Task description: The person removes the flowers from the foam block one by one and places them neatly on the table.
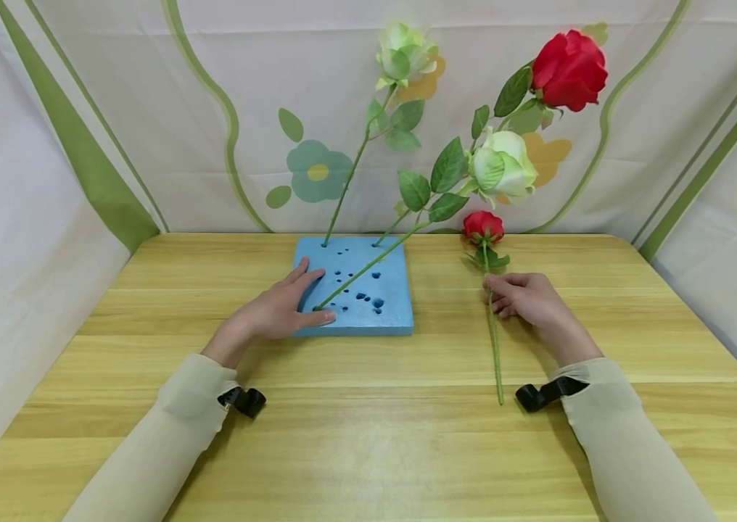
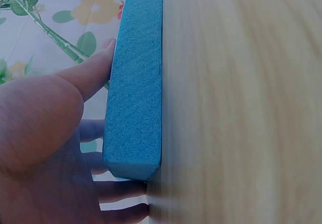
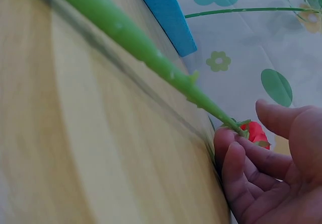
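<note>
A light blue foam block (image 1: 388,272), pitted with holes, holds three artificial roses upright or leaning. My left hand (image 1: 276,308) rests at its left edge, the thumb and a finger over the top, the others along the side. A pale green rose (image 1: 404,54) rises from the back left hole. Another pale green rose (image 1: 502,165) leans far right from the front left, close by my left thumb. Behind it leans a large red rose (image 1: 567,70) set at the back right. My right hand (image 1: 528,299) holds a smaller red rose (image 1: 484,226) by its stem; in the right wrist view the fingers curl under the stem, thumb apart.
The wooden table (image 1: 368,449) ends at the back against a pale curtain (image 1: 225,196) printed with flowers and green lines. Black wrist cameras are strapped over both sleeves, the right one (image 1: 541,395) near the low end of the held stem.
</note>
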The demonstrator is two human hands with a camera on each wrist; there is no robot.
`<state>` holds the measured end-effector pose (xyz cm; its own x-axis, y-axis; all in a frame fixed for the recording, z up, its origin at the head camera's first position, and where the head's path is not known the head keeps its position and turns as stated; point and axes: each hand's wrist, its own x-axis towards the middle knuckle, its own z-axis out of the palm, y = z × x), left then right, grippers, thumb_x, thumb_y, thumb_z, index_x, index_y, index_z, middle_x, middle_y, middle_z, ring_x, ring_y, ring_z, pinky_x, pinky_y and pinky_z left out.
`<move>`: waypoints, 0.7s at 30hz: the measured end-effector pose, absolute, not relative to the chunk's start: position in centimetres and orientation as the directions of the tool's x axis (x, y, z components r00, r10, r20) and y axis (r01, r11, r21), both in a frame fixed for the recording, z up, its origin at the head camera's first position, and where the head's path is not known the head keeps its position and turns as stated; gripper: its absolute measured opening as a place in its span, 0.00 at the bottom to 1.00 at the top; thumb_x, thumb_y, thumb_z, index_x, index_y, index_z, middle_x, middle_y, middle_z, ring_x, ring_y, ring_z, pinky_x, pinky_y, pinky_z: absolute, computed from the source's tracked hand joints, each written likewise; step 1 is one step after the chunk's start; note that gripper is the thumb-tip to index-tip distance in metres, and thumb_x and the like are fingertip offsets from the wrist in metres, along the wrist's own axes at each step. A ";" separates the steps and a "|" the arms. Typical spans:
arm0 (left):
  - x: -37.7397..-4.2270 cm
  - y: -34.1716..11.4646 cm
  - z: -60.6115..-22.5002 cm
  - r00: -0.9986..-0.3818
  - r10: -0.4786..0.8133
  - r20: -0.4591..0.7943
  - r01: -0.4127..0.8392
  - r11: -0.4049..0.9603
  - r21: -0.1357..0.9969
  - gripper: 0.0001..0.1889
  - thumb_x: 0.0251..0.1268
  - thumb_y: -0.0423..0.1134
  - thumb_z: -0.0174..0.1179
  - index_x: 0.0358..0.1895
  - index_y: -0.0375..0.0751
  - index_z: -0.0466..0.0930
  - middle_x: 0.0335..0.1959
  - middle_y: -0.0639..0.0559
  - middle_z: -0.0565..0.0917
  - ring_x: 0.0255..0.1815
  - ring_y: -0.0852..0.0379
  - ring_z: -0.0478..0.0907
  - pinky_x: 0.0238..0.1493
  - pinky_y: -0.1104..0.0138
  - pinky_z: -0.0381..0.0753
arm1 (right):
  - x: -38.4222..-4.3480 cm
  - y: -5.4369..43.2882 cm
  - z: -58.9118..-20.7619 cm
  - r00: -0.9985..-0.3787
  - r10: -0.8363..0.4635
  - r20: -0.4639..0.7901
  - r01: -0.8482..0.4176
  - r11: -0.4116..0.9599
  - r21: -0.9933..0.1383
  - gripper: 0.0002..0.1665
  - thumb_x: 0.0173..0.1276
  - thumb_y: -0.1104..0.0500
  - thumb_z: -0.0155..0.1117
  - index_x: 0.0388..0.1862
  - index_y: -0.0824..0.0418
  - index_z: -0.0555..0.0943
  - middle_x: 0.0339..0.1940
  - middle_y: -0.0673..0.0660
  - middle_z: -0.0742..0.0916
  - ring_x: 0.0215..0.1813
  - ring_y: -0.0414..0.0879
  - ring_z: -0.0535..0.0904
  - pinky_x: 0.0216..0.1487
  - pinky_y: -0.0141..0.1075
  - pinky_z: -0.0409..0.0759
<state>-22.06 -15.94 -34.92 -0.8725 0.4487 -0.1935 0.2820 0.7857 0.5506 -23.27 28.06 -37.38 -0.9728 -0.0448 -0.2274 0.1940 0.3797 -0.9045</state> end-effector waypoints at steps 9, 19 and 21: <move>-22.1 -16.0 -34.9 -0.871 0.451 -0.194 0.286 0.787 0.547 0.50 0.77 0.60 0.62 0.89 0.44 0.45 0.90 0.40 0.31 0.90 0.31 0.40 0.85 0.36 0.52 | -23.2 28.0 -37.2 -0.972 -0.072 -0.224 0.181 0.384 -0.906 0.36 0.79 0.50 0.67 0.73 0.73 0.74 0.36 0.42 0.90 0.36 0.35 0.85 0.37 0.30 0.87; -22.0 -15.9 -34.8 -0.871 0.453 -0.191 0.288 0.785 0.548 0.49 0.77 0.59 0.62 0.88 0.43 0.45 0.90 0.39 0.32 0.89 0.30 0.40 0.85 0.36 0.52 | -23.0 27.9 -37.1 -0.973 -0.055 -0.224 0.185 0.393 -0.901 0.35 0.79 0.48 0.66 0.75 0.69 0.75 0.36 0.43 0.90 0.36 0.35 0.85 0.37 0.30 0.87; -22.0 -15.9 -34.8 -0.871 0.453 -0.191 0.289 0.786 0.547 0.49 0.77 0.59 0.62 0.88 0.43 0.45 0.90 0.39 0.32 0.89 0.31 0.40 0.85 0.36 0.52 | -23.0 27.9 -37.1 -0.973 -0.051 -0.224 0.186 0.396 -0.899 0.35 0.79 0.47 0.66 0.74 0.69 0.75 0.35 0.43 0.90 0.36 0.35 0.85 0.37 0.30 0.87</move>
